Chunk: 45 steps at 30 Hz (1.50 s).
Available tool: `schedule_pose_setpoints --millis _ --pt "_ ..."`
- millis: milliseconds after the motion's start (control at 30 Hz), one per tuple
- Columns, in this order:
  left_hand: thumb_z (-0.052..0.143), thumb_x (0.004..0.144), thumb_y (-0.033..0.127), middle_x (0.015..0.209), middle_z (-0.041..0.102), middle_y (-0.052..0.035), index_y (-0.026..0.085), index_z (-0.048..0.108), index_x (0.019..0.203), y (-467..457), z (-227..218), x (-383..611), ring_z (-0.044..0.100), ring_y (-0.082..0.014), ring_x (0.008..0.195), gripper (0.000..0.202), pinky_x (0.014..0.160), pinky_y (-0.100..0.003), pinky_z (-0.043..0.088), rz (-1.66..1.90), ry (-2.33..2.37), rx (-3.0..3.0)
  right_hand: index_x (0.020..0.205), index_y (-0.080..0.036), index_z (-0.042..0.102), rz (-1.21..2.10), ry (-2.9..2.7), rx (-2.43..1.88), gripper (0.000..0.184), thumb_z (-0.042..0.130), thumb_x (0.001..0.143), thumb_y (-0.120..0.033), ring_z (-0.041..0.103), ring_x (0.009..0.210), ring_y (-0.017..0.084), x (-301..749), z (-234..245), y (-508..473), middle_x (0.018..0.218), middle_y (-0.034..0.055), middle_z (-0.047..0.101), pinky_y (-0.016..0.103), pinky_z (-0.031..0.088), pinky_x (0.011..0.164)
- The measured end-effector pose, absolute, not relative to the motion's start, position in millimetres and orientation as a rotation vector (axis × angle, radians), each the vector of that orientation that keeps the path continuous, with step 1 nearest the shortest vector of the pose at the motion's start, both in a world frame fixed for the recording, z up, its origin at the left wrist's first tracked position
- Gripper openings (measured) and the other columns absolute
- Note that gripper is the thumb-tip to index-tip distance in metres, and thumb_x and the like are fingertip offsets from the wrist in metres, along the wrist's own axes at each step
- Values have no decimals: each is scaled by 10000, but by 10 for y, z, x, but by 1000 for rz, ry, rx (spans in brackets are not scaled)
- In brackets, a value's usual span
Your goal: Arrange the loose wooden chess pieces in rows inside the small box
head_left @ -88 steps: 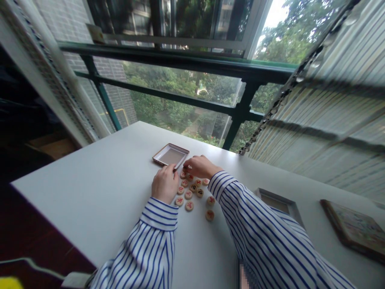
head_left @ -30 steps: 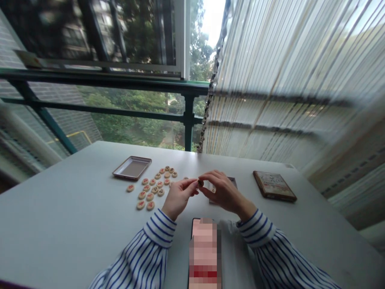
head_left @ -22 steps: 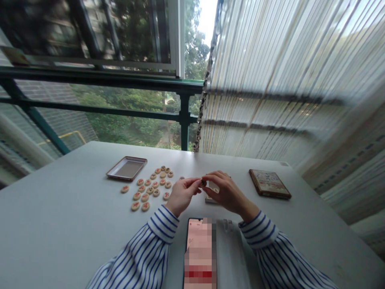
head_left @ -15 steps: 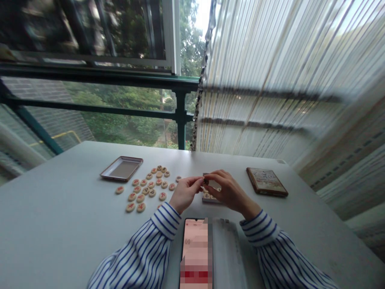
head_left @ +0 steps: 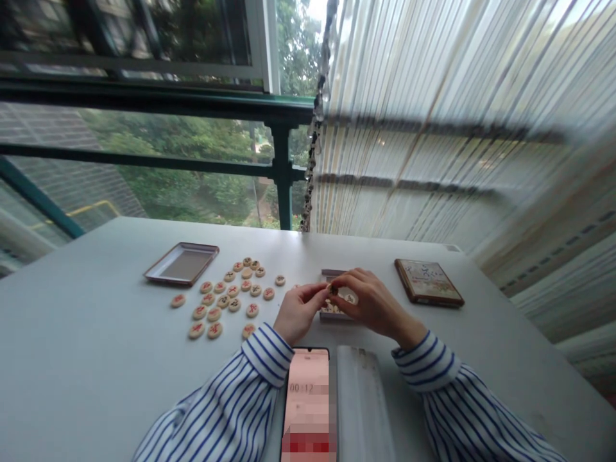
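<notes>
My left hand (head_left: 299, 312) and my right hand (head_left: 373, 301) meet over a small open box (head_left: 332, 316). Between their fingertips they pinch one round xiangqi piece (head_left: 332, 290) with a dark character on it. Inside the box lie several more pieces, one of them (head_left: 350, 299) showing under my right fingers; my hands hide part of the box. Left of my hands, many loose round pieces with red or dark characters, such as a red-marked piece (head_left: 253, 310), are spread face up on the white table (head_left: 96, 359).
An open shallow tray (head_left: 185, 264) rests at the back left. On the right lies a closed brown case (head_left: 428, 282) with a printed cover. Near me are a phone (head_left: 308, 372) showing a timer and a pale, long block (head_left: 363, 398). A railing (head_left: 283, 173) and string curtain stand beyond.
The camera view has shifted slightly, so the loose pieces and tray appear farther left. More of the small box shows. Both hands still hold a piece at their fingertips.
</notes>
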<state>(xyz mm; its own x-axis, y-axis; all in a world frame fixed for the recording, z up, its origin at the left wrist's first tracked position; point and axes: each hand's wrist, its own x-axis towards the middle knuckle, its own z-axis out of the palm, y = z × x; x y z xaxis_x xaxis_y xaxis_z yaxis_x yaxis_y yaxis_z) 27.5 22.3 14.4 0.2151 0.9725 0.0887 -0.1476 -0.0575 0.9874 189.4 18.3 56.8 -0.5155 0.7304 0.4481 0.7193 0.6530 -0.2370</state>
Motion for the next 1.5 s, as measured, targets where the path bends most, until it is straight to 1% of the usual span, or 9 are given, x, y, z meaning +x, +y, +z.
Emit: schedule_pose_setpoints --millis 167,467,667,867,1000,1200,1333,1500 --pt "652 672 325 766 683 -64 111 653 863 223 98 275 600 -127 641 287 627 -251 487 1209 919 1201 923 -190 576 61 -2373 -1129 189 535 805 -332 543 854 182 1901 554 177 886 63 623 334 395 768" --pt "647 672 313 721 676 -48 109 645 835 208 87 284 592 -117 606 261 616 -251 494 1220 934 1185 969 -186 571 63 -2397 -1086 209 519 815 -317 547 873 189 1899 561 175 914 75 628 339 401 766" --pt "589 724 339 745 665 -52 124 640 859 213 46 226 592 -125 646 260 630 -246 481 1219 1063 1412 968 -188 576 75 -2427 -1106 202 519 813 -305 547 866 184 1924 581 178 910 68 630 333 397 768" --pt "533 754 334 800 643 -64 132 622 927 238 -16 153 579 -124 620 281 563 -237 464 1120 1347 1732 966 -193 578 91 -2453 -1158 198 541 795 -287 546 873 177 1998 600 204 924 59 630 324 396 767" --pt "526 755 319 820 623 -63 134 608 956 244 -49 169 569 -114 595 285 577 -245 475 1052 1370 1853 966 -192 580 90 -2458 -1175 198 550 786 -268 546 874 177 2034 601 222 924 56 632 324 398 773" --pt "523 759 300 824 634 -70 138 602 1001 242 -75 186 575 -130 605 302 616 -274 479 998 1375 1912 958 -193 590 91 -2467 -1169 190 541 787 -261 552 866 180 2069 618 244 916 59 637 325 403 771" --pt "521 756 278 816 644 -63 149 606 1001 250 -89 192 580 -133 611 290 621 -274 475 1007 1374 1921 957 -195 595 95 -2468 -1181 192 538 788 -266 556 854 176 2092 624 254 907 60 638 325 406 769" --pt "510 760 260 842 637 -74 138 611 986 251 -71 206 592 -141 649 276 630 -268 475 996 1416 1938 978 -187 589 70 -2479 -1230 211 530 794 -274 549 867 180 2121 637 262 912 62 634 327 404 777"
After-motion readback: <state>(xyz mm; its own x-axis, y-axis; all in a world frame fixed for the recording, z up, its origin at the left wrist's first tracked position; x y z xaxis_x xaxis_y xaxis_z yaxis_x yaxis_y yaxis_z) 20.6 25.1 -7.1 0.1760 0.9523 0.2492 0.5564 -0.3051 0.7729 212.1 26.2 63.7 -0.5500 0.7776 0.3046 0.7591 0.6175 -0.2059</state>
